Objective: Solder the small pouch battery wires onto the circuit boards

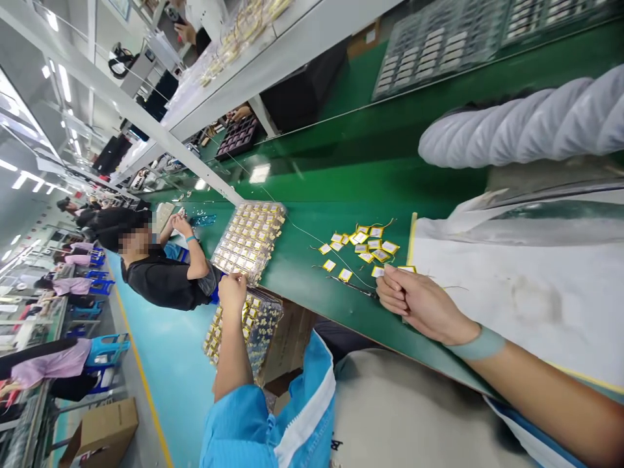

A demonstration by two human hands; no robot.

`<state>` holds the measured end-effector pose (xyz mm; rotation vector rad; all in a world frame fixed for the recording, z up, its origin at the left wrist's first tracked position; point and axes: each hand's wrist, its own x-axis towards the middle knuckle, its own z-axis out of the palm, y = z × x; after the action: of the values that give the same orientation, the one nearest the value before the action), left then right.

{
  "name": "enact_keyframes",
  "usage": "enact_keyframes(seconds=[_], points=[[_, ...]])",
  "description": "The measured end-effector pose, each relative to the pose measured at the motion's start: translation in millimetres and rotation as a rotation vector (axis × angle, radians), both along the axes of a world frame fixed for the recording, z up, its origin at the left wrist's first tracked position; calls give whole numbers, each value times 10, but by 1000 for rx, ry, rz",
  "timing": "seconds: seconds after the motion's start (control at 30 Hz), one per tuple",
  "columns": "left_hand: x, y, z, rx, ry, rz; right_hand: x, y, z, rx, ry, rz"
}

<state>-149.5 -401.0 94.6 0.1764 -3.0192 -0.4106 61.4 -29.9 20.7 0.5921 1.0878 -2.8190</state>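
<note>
My left hand is closed in a pinch at the near edge of a clear plastic tray filled with rows of small flat yellow-edged battery cells. Whatever lies between its fingertips is hidden. My right hand, with a pale band on its wrist, has its fingers curled together beside a loose group of the same cells with thin wires. One cell shows just behind its knuckles; I cannot tell whether the fingers hold anything. A dark slim tool lies on the green bench by its fingertips.
A white sheet with yellow edging covers the bench at right, under a grey ribbed hose. More filled trays are stacked below bench level. A co-worker sits further along. Cell trays lie at the back.
</note>
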Motion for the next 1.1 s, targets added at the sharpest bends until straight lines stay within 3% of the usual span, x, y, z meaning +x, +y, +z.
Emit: enact_keyframes(seconds=[0.17,0.33,0.47,0.63,0.77,0.93,1.1], points=[[14,13,30,116,46,24,9,24,-5,73,-11,-8],[180,206,73,344,250,15,5,24,19,89,36,6],[399,744,-25,668,327,-104,-21,-13,19,143,89,0],[763,1805,-280,1085,-53,-352,-42,-25,-3,292,143,-4],[985,2440,-406,1251,-281,-449,-63,69,12,409,186,-65],[1067,2736,-574,1295,-345,-433,-72,116,35,425,219,-119],[932,2853,-735,1265,-262,-398,-131,103,-34,281,157,-103]])
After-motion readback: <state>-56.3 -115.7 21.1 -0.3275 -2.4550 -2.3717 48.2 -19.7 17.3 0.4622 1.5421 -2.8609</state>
